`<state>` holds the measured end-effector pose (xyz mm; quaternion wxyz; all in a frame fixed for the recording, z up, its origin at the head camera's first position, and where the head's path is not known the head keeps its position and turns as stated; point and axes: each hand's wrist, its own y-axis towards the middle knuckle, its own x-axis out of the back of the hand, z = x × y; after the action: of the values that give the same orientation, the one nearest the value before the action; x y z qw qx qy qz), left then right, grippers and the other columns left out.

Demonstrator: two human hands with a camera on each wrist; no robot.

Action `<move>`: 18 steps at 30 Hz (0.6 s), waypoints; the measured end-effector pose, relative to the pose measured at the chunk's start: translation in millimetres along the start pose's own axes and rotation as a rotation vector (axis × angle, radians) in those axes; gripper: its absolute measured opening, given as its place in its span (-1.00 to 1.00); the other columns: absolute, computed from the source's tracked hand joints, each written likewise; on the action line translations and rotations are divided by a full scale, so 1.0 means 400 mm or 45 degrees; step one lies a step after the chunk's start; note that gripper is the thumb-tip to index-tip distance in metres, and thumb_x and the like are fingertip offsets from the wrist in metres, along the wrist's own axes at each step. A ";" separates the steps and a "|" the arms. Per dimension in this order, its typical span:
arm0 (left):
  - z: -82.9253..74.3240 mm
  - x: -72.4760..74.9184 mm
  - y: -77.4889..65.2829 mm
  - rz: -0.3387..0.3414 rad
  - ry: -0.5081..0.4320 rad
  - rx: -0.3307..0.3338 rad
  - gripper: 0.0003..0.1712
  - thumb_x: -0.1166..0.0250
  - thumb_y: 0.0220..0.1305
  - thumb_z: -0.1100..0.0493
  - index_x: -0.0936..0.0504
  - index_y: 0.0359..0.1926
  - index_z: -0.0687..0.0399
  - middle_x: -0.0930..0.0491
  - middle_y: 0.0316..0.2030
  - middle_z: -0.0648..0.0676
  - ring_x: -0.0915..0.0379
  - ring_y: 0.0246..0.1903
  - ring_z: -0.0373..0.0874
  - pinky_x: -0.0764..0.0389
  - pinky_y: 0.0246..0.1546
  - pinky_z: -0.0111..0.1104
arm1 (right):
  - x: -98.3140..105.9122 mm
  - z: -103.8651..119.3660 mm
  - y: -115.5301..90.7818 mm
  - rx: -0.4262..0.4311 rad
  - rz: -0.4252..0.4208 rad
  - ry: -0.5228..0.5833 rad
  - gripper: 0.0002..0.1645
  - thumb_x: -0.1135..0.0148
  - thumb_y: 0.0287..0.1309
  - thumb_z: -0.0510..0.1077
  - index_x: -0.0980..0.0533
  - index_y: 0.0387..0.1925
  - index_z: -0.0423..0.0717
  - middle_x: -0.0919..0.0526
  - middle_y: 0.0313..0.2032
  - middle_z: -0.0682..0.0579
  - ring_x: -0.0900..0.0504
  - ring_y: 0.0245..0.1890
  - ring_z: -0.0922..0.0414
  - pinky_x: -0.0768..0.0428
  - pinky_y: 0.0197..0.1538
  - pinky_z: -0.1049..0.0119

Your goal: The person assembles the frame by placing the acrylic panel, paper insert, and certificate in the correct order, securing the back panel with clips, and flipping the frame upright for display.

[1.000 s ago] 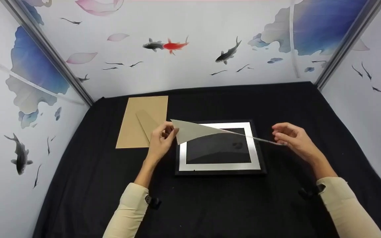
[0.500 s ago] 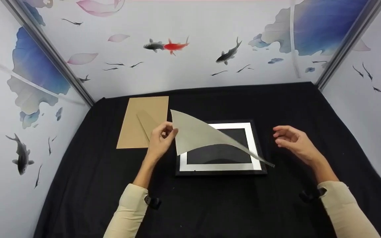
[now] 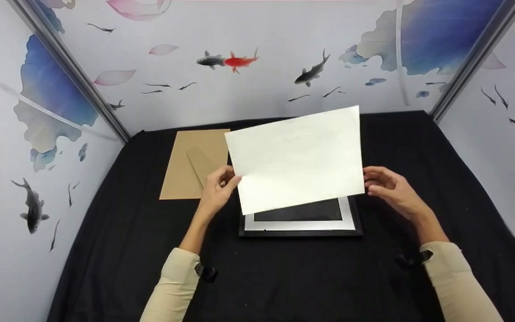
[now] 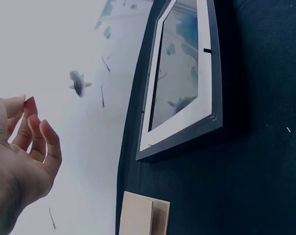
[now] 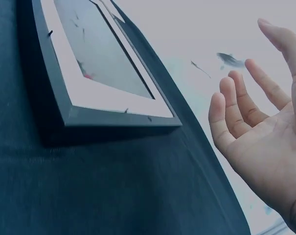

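Note:
A white sheet of paper (image 3: pixel 297 161) is held up in the air, tilted, in the head view. My left hand (image 3: pixel 216 190) pinches its left edge between thumb and forefinger. At the sheet's right edge is my right hand (image 3: pixel 391 190); the right wrist view shows its thumb and fingers apart with nothing between them. Below the sheet lies a black picture frame (image 3: pixel 302 233) with a silver inner border, its upper part covered by the paper in the head view. Both wrist views show the frame's glossy, reflecting centre.
A brown backing board (image 3: pixel 177 174) with a folded-out stand flap (image 3: pixel 201 165) lies to the left of the frame. Black cloth (image 3: pixel 302 277) covers the table. Printed white walls (image 3: pixel 266 27) with fish and leaves enclose the back and sides.
The sheet was curled and hung from my left hand, its far end near my right hand and then swinging down. Now it faces me flatter and higher. My right hand moved slightly left.

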<state>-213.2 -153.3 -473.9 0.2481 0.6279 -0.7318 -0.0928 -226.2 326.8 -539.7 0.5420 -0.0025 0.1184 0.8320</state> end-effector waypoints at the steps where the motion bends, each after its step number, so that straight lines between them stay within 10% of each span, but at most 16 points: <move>1: 0.002 0.000 -0.001 0.002 0.005 -0.003 -0.94 -0.25 0.31 0.52 -0.55 -0.22 0.54 -0.53 -0.45 0.29 -0.37 -0.49 -0.14 -0.40 -0.47 -0.44 | -0.005 -0.001 0.005 -0.001 -0.002 -0.011 -0.45 -0.08 0.34 -0.54 -0.24 0.32 -0.58 -0.48 0.10 -0.31 -0.53 0.03 -0.11 -0.62 -0.02 0.22; 10: 0.032 -0.004 -0.032 0.031 0.012 0.111 -0.96 -0.20 0.36 0.52 -0.56 -0.20 0.50 -0.56 -0.39 0.33 -0.38 -0.46 -0.04 -0.39 -0.43 -0.42 | -0.058 -0.029 0.029 -0.107 -0.161 -0.229 -0.65 -0.23 0.39 -0.34 -0.47 0.08 -0.54 -0.63 -0.12 -0.13 -0.61 -0.21 0.11 -0.64 -0.11 0.21; 18: 0.150 -0.013 -0.073 0.044 0.022 0.215 -0.90 -0.23 0.42 0.42 -0.57 -0.14 0.46 -0.57 -0.38 0.26 -0.39 -0.48 0.05 -0.41 -0.49 -0.44 | -0.082 -0.062 0.028 -0.092 -0.222 -0.348 -0.75 -0.27 0.37 -0.30 -0.55 -0.17 -0.53 -0.53 -0.40 -0.30 -0.54 -0.40 0.03 -0.61 -0.28 0.23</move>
<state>-216.0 -164.4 -539.9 0.2022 0.6348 -0.7454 -0.0210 -225.9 287.7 -557.3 0.6228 0.0812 0.0130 0.7781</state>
